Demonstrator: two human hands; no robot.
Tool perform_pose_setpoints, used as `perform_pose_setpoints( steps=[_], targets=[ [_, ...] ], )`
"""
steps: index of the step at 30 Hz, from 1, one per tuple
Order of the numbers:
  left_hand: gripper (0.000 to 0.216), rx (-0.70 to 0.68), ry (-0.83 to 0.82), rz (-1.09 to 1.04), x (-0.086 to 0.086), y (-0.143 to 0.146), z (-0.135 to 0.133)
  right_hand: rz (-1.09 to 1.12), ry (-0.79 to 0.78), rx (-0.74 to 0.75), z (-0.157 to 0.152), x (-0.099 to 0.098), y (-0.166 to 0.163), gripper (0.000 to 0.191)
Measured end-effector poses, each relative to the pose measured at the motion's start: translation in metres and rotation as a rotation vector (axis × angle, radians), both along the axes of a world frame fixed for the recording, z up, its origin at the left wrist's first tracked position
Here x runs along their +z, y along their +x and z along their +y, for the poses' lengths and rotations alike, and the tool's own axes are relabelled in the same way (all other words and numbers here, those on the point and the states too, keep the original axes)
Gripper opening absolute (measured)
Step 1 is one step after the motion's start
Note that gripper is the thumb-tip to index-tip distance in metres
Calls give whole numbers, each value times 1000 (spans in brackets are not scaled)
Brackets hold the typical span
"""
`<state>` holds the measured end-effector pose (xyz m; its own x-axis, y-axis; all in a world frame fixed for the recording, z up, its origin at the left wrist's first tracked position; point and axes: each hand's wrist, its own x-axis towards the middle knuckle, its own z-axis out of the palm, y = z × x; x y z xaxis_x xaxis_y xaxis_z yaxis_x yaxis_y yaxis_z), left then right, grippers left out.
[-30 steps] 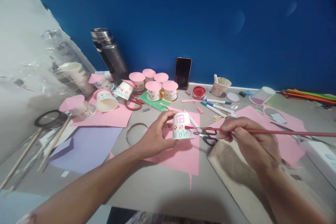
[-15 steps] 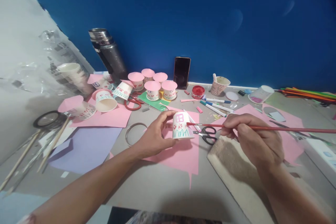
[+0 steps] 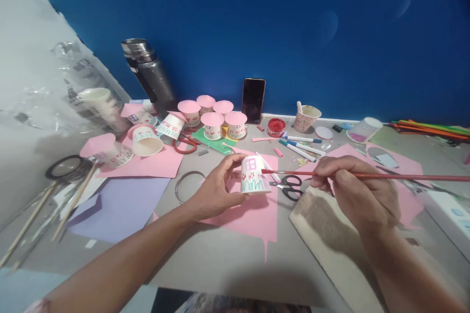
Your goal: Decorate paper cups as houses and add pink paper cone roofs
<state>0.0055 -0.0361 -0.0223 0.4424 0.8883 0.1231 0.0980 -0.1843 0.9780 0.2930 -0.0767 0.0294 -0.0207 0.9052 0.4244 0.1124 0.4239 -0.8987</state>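
Note:
My left hand (image 3: 216,190) is closed round a small upturned white paper cup (image 3: 252,176), painted with a pink window, red flowers and green grass, held just above a pink paper sheet (image 3: 253,215). My right hand (image 3: 354,190) pinches a long red paintbrush (image 3: 367,176) whose tip sits at the cup's right side. The brush handle runs off to the right edge. My right wrist rests over a beige towel (image 3: 323,234).
Several finished pink-roofed cups (image 3: 213,117) stand at the back by a black phone (image 3: 253,100), a steel flask (image 3: 149,76), a red paint pot (image 3: 276,127) and markers (image 3: 299,146). Black scissors (image 3: 288,187) lie beside the cup. Tape rolls (image 3: 66,166) and purple paper (image 3: 121,205) lie left.
The brush tip has risen slightly along the cup's right side, and my right hand has shifted a little up and right. My left hand keeps the cup steady.

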Motion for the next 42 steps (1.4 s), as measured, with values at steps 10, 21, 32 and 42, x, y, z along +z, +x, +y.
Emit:
perform_pose_setpoints(
  steps=[10, 21, 32, 42],
  targets=[
    [77, -14, 25, 28, 3, 1, -2, -63, -32, 66, -1, -5, 0, 24],
    [80, -16, 28, 36, 2, 0, -2, -50, -32, 97, -1, -4, 1, 26],
    [79, -23, 2, -36, 2, 2, -2, -48, -11, 28, 1, -4, 3, 24],
    [79, -30, 19, -26, -1, 1, -1, -4, 22, 41, 0, -1, 2, 25]
  ],
)
